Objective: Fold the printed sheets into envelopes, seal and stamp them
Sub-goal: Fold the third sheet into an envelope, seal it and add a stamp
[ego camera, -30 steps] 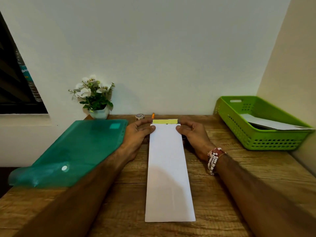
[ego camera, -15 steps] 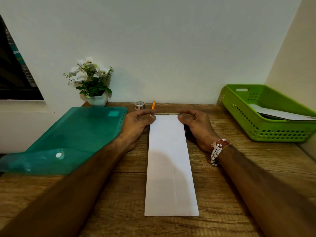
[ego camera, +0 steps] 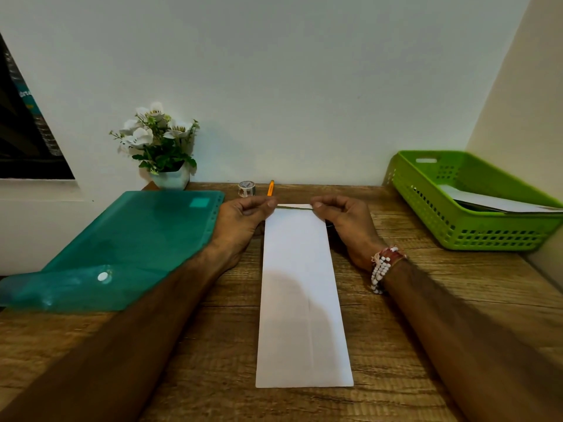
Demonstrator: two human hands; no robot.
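We pinch the far flap corners of the white envelope (ego camera: pixel 300 284) with left grip (ego camera: pixel 240 217) and right grip (ego camera: pixel 344 220) closed on them. The flap stands nearly edge-on, and the body lies flat on the wooden counter (ego camera: pixel 396 300), between teal folder (ego camera: pixel 137 239) and green basket (ego camera: pixel 457 236).

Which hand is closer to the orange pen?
Left. The left hand lies just on the near side of the pen; the right hand is farther off, to the pen's right.
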